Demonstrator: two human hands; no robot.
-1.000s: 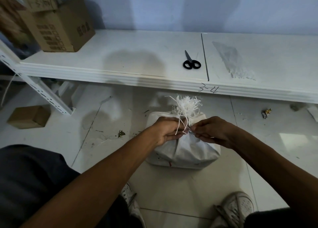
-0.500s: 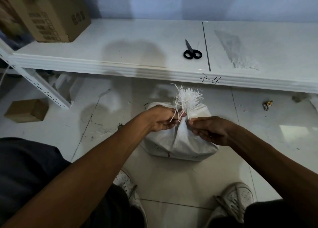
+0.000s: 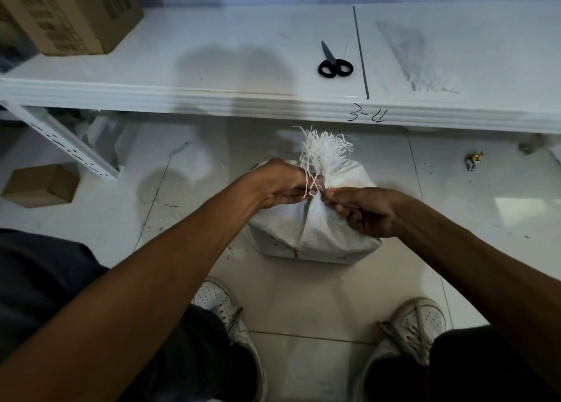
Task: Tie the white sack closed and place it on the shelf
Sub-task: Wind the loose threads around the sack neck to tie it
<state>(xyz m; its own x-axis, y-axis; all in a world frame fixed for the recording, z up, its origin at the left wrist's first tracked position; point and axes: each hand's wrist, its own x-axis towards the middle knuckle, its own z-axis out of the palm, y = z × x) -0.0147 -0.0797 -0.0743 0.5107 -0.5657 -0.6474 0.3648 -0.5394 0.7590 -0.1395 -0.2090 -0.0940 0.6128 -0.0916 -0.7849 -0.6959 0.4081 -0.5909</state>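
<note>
The white sack (image 3: 318,237) stands on the tiled floor just in front of the low white shelf (image 3: 212,98). Its mouth is gathered into a neck, with frayed white strands (image 3: 326,149) fanning out above. My left hand (image 3: 279,183) pinches the neck and thin strands from the left. My right hand (image 3: 364,210) is closed on the neck from the right, fingertips meeting the left hand's. Any tie or knot between the fingers is hidden.
Black-handled scissors (image 3: 334,63) lie on the shelf behind the sack. A cardboard box (image 3: 69,13) stands on the shelf's left end, and a small box (image 3: 42,186) sits on the floor at left. My two white shoes (image 3: 221,307) are near the sack.
My view has tilted down and closer. Both hands stay on the sack's neck; the right hand has shifted slightly lower and outward.
</note>
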